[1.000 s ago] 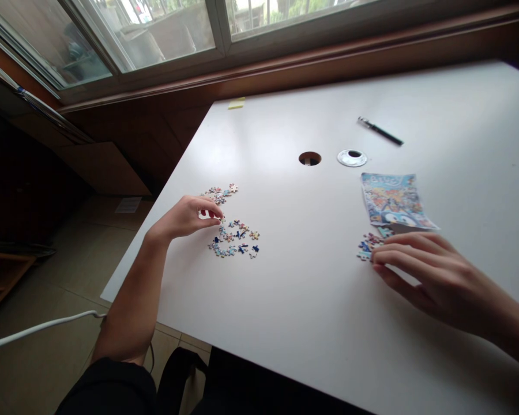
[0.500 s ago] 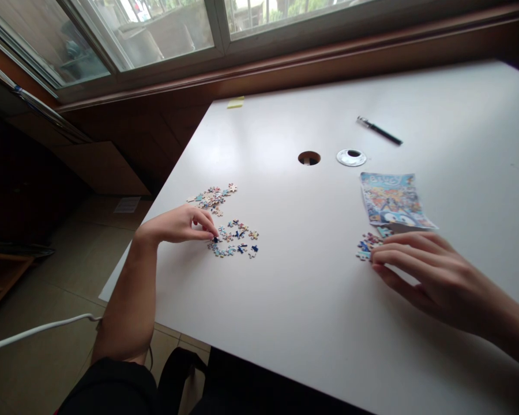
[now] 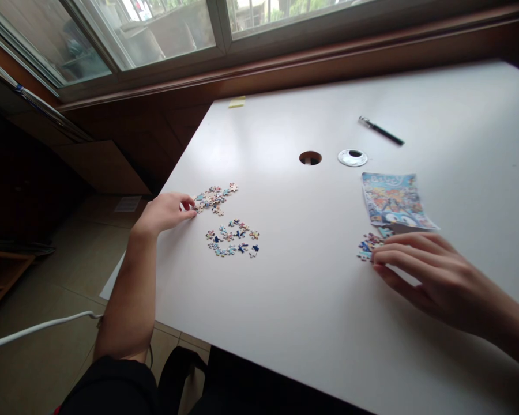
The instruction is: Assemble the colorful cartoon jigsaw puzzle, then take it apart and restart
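My left hand (image 3: 169, 210) is at the left edge of a heap of jigsaw puzzle pieces (image 3: 214, 197). Its thumb and fingertips close on a puzzle piece there. Nearer to me lies a looser group of pieces (image 3: 229, 235), several dark blue, the lower ones forming a curved row. On the right, my right hand (image 3: 424, 271) has its bent fingers and thumb together on the edge of a small cluster of puzzle pieces (image 3: 367, 245), partly covering it. A printed picture sheet (image 3: 393, 199) with a blue cartoon face lies just behind that cluster.
The white table (image 3: 294, 276) has a round cable hole (image 3: 310, 158) with a silver ring cover (image 3: 352, 157) beside it. A black pen (image 3: 381, 131) lies farther back. Yellow tape (image 3: 237, 102) marks the far edge, below the window. A white cable (image 3: 38, 330) hangs left of the table.
My left hand has moved from the near group back and left to the heap's edge, leaving a dark blue piece in the near group. My right hand stays at its cluster.
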The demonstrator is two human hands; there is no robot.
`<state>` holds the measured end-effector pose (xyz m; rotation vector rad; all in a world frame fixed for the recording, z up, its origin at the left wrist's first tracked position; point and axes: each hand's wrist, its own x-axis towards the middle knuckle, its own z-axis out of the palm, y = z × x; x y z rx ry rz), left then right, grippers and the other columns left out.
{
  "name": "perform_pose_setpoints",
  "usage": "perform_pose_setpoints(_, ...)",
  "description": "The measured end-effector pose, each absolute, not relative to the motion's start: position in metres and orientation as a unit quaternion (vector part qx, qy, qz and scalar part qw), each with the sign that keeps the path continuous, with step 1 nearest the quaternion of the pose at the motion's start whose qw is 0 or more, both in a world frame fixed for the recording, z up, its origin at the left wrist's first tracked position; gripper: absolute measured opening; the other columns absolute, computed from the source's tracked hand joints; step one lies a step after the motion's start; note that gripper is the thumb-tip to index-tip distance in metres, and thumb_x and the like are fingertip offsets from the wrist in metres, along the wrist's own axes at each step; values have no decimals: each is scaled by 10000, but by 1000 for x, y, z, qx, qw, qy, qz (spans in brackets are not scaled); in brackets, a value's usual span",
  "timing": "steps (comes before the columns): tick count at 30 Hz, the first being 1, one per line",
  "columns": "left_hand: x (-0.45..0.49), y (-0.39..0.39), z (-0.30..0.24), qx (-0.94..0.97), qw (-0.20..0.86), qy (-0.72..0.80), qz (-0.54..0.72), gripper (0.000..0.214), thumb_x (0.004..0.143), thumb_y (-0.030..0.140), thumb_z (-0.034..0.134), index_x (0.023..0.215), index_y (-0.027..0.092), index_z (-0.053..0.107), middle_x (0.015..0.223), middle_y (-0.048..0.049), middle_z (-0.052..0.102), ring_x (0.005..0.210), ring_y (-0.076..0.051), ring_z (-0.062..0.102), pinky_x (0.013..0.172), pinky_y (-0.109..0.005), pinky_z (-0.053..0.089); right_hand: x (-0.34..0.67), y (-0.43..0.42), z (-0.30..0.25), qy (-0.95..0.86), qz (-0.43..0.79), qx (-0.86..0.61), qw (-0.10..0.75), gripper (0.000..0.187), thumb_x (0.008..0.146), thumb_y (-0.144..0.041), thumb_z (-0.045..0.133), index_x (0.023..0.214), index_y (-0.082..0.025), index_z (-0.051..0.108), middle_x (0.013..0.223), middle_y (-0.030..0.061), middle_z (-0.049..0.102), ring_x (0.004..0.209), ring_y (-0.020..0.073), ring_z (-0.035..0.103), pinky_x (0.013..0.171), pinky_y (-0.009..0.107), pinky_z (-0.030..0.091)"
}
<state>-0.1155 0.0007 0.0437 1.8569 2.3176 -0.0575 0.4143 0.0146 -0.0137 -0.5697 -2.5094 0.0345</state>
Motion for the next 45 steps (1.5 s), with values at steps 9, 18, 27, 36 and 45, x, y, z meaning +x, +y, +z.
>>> perform_pose_setpoints(9,-110,-3,47,672,68,734,66,130,766,342,670,839,249,723,774,-1,739,669,-158,656,555,-234,408,414,14,-12,-936,15,-211,280,205,844,-127,716,1012,-223,649,934,46,732,902,235,692,857,392,528)
perform_pose_setpoints(18,-67,-4,50,749,153,599,237,157,914,310,637,1000,185,677,913,-50,734,795,-157,654,706,-263,503,415,15,-14,-940,12,-203,274,232,832,-111,732,1029,-199,648,944,59,729,927,241,681,868,409,530)
perform_pose_setpoints(27,43,-28,17,926,218,258,168,161,1020,226,540,1021,228,700,993,-69,743,951,-185,644,890,-341,494,412,14,-11,-937,16,-202,286,237,825,-108,736,1027,-199,651,934,62,728,896,231,689,845,397,536)
perform_pose_setpoints(36,49,-32,11,943,138,263,147,207,971,162,602,1033,298,745,1204,-73,644,1072,-207,590,949,-353,469,403,7,-7,-940,39,-191,279,252,841,-92,706,1057,-208,645,980,57,738,947,229,685,880,389,526)
perform_pose_setpoints(45,47,-30,12,950,133,237,157,160,965,214,607,1082,263,705,1200,-36,746,1131,-209,653,981,-374,457,401,-1,-9,-946,72,-186,256,268,846,-155,714,1094,-234,653,1066,64,726,1009,244,666,893,419,532)
